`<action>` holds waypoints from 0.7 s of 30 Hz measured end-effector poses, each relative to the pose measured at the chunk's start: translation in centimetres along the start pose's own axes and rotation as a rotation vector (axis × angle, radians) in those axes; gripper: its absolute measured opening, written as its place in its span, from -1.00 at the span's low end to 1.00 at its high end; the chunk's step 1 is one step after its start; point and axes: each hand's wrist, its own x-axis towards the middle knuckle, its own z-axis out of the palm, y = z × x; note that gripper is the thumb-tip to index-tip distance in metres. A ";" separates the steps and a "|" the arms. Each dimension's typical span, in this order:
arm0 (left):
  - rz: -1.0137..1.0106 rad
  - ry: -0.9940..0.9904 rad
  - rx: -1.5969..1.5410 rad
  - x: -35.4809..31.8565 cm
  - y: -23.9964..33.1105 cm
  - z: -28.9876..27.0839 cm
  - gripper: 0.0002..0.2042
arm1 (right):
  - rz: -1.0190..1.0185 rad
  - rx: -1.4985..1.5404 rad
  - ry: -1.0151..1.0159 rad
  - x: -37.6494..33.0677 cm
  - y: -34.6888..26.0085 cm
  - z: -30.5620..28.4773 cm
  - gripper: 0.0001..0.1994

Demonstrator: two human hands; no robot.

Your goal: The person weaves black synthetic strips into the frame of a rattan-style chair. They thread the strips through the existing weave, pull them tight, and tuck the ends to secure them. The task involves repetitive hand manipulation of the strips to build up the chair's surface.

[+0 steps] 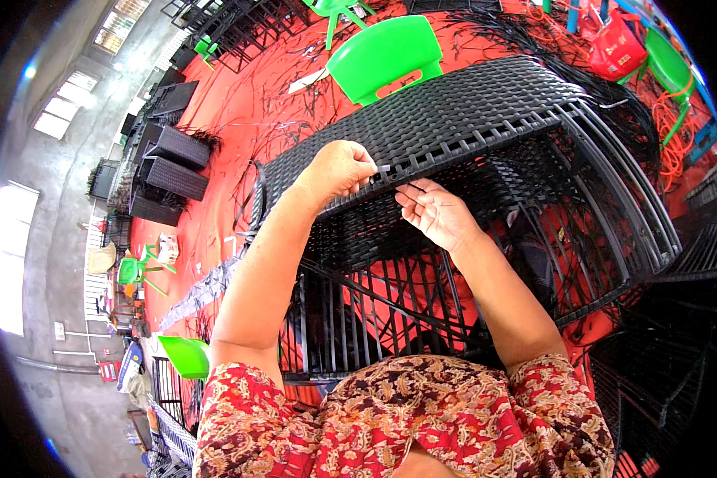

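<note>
"Black woven-strip furniture piece with a slatted frame (462,103): where does it sit in the head view, and what room is around it?"

"Before the person's chest, above the red floor covering (247,103). A bright green plastic chair (386,56) stands just beyond its far edge; loose black strips (625,119) crowd its right end. Past its left end, strip-strewn red floor opens out."

"And the grip?"

"The left hand (338,169) has thumb and fingers pinched together on a small pale-grey piece (385,168), too small to identify, at the near woven edge. The right hand (436,213) is palm up, fingers half curled just under that edge; whether they clamp anything, I cannot tell."

"Which way does the piece point?"

"Its long axis climbs from lower left to upper right, with the open, unwoven side toward the person."
</note>
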 end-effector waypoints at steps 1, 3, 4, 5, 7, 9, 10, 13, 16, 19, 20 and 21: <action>-0.032 -0.019 0.014 0.0 0.3 0.0 -0.88 | -0.002 -0.002 0.004 0.1 0.0 0.1 -0.69; -0.027 -0.031 -0.002 0.3 0.1 0.1 -0.89 | -0.006 -0.005 0.012 0.2 0.1 0.2 -0.69; -0.026 -0.039 -0.010 0.6 0.0 0.1 -0.89 | -0.008 -0.004 0.011 0.3 0.1 0.3 -0.70; -0.030 -0.042 0.005 0.7 0.0 0.2 -0.89 | -0.010 -0.003 0.010 0.4 0.1 0.3 -0.70; -0.037 -0.047 0.036 1.0 0.1 0.2 -0.89 | -0.016 -0.010 0.002 0.6 0.1 0.3 -0.71; 0.022 -0.061 0.030 1.7 -0.7 0.4 -0.89 | -0.024 -0.028 -0.015 0.9 0.3 0.1 -0.71; 0.054 -0.070 0.027 2.1 -1.0 0.7 -0.89 | -0.036 -0.020 -0.015 1.1 0.3 -0.1 -0.72; 0.124 -0.022 0.063 2.4 -1.3 1.9 -0.88 | -0.080 0.031 -0.036 1.7 0.3 -0.6 -0.75; 0.205 0.087 0.153 2.0 -1.4 2.2 -0.84 | -0.126 0.114 -0.060 1.9 0.2 -0.3 -0.75; 0.233 0.114 0.111 2.5 -3.0 2.4 -0.81 | -0.147 0.118 -0.015 1.2 0.2 0.9 -0.72; 0.248 0.131 0.114 2.5 -3.2 2.5 -0.81 | -0.153 0.097 0.000 1.1 0.1 0.9 -0.70; 0.263 0.149 0.118 2.4 -3.3 2.6 -0.80 | -0.159 0.076 0.014 1.0 0.0 1.1 -0.69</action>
